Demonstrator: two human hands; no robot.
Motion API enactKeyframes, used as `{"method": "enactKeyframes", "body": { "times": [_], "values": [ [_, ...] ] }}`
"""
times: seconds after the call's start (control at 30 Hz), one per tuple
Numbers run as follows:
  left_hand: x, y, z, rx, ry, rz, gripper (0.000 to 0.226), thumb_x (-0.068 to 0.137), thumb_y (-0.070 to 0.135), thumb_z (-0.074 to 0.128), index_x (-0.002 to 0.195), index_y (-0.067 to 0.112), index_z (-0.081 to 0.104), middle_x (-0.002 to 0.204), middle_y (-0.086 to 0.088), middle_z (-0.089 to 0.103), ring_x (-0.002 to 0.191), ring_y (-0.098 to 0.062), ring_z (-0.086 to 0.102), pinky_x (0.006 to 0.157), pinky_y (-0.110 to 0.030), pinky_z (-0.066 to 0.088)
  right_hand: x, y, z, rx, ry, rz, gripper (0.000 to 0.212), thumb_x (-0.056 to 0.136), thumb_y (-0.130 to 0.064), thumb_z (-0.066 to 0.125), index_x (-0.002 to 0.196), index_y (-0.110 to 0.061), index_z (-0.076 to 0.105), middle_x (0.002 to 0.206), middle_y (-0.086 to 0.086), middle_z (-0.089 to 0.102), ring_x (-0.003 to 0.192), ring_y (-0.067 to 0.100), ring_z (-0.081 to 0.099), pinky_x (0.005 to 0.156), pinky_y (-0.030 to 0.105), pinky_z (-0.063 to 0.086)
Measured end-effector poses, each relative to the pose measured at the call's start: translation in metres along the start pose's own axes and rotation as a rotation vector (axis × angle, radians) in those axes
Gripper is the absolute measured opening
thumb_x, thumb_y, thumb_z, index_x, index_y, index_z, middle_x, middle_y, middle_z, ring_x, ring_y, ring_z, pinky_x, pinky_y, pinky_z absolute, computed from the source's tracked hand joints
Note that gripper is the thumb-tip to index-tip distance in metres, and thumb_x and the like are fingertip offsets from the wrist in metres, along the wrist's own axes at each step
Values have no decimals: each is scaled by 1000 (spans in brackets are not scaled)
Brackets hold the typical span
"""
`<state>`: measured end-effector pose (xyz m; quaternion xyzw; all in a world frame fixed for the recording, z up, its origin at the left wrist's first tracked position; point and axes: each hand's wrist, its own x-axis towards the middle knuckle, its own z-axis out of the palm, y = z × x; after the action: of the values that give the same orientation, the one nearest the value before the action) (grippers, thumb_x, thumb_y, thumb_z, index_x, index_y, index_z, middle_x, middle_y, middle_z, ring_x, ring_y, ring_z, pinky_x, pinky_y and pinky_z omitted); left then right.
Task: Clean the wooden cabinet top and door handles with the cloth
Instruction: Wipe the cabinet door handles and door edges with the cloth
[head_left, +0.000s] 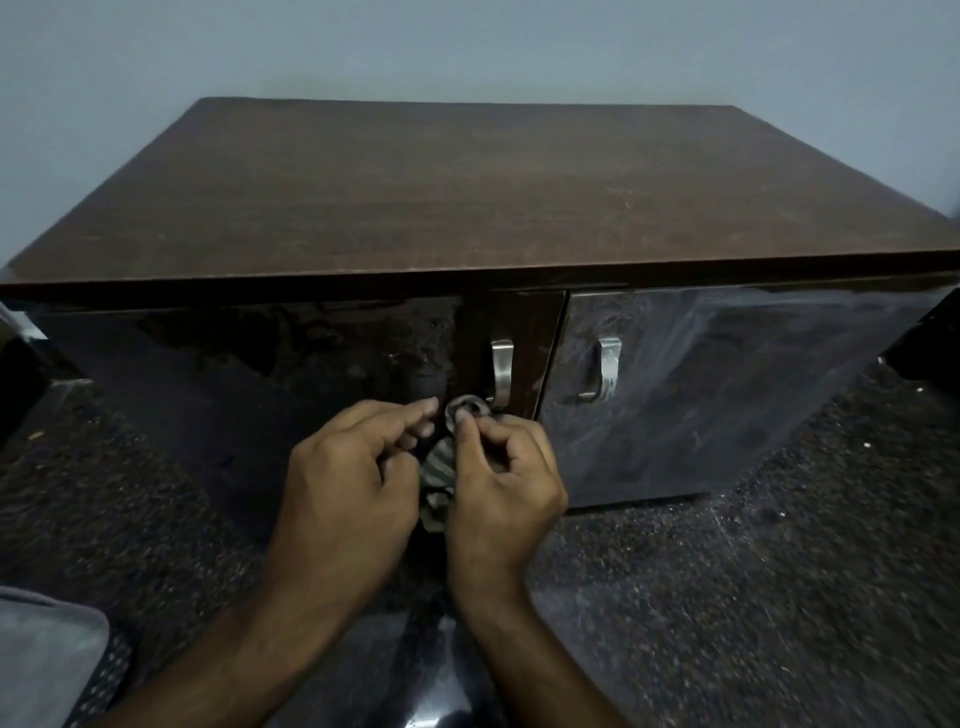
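A dark wooden cabinet with a brown top stands against the wall, its two glossy doors facing me. Each door carries a metal handle: the left door handle and the right door handle. A striped grey cloth hangs between my hands just below the left door handle. My right hand pinches the cloth's bunched upper end against the handle's lower end. My left hand has its fingers curled beside the cloth, index finger pointing toward the bunched end; whether it grips the cloth is hidden.
Speckled dark floor spreads in front of and around the cabinet. A pale wall rises behind it. Grey fabric shows at the lower left corner. Dark objects sit at both side edges of the frame.
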<state>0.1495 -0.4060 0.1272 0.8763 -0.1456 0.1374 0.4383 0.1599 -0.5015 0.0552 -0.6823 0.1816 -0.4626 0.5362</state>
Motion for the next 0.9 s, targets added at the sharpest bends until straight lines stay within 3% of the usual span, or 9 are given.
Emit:
{"method": "enactKeyframes", "body": {
  "times": [0.1,0.2,0.43,0.6,0.7,0.83,0.9],
  "values": [
    [0,-5,0,-1,-3,-6,44,82,-11,57,115,16,71,99,16,66,97,6,60,77,1,42,-6,-3,7,64,23,241,12,81,-10,81,74,-14,73,78,-3,69,75,10,67,68,21,55],
    [0,-5,3,-12,-20,-6,45,82,-11,58,116,16,71,98,16,67,96,3,61,77,0,43,-6,-9,5,156,19,535,10,80,-17,82,75,-20,74,71,1,73,69,18,71,66,37,59],
    [2,0,-3,5,102,111,54,76,-18,54,120,11,68,103,4,66,93,-4,62,84,-5,42,8,-44,12,429,5,744,12,79,-17,84,78,-10,75,73,8,76,75,28,75,74,46,62],
    [-1,-3,-1,-2,-34,68,50,79,-13,57,118,15,69,101,9,66,95,0,61,81,-2,42,-7,-15,6,338,43,909,11,79,-15,83,82,-9,74,75,10,77,77,29,75,77,53,61],
    [-2,0,4,-17,-113,57,51,80,-10,57,122,17,68,103,13,64,98,0,59,82,-3,42,3,-11,-5,326,96,850,10,81,-9,81,85,-4,73,77,11,76,78,32,75,76,48,62],
    [-4,6,8,-8,-182,113,57,81,-1,54,134,19,58,111,13,59,105,-4,56,92,-11,43,37,-25,-21,290,121,492,7,84,-6,77,90,-7,74,79,2,76,76,11,73,65,19,57],
    [-4,10,11,-9,-212,150,61,80,4,51,139,19,52,115,16,56,111,-5,53,96,-12,41,39,-23,-23,191,79,369,6,84,-11,78,89,-12,75,83,-1,76,79,8,73,67,18,57]
  ]
}}
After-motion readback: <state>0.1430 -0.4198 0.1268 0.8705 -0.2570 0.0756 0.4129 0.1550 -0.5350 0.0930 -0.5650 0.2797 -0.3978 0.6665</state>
